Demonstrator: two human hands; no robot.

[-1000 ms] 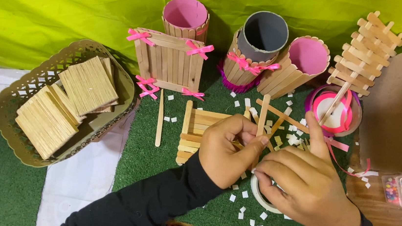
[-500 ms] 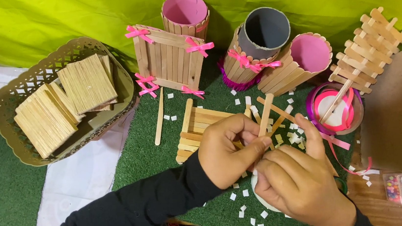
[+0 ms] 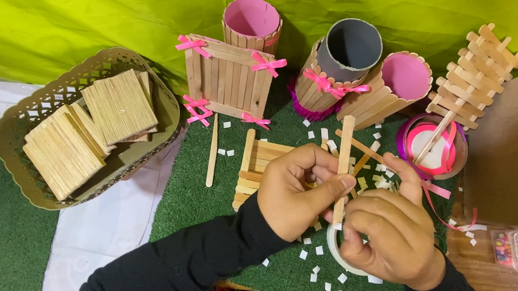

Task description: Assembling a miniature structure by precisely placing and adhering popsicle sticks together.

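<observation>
A: Hands at lower centre of the head view. The left hand [image 3: 298, 189] pinches a stick [image 3: 342, 163] between thumb and fingers, closed on it; the stick stands nearly upright, tilted a little right.

B: And the right hand [image 3: 389, 237]?

A: Curled shut around a white tape roll [image 3: 340, 256], fingertips up against the stick's lower end.

B: Any packages?

A: A small clear box [image 3: 513, 249] of coloured beads at the lower right, on a wooden ledge. No label I can make out.

B: What else?

A: A tan basket [image 3: 14, 134] of stick bundles at upper left. Stick-clad cups with pink bows along the top, one lined pink [image 3: 252, 19], one grey [image 3: 352, 45]. A pink ribbon spool [image 3: 433, 147] at right. A flat stick panel [image 3: 260, 161] just behind the left hand.

B: Surface?

A: Green turf mat [image 3: 194, 199] strewn with white tape bits; pale cloth at left, yellow-green sheet [image 3: 70, 24] behind.
</observation>
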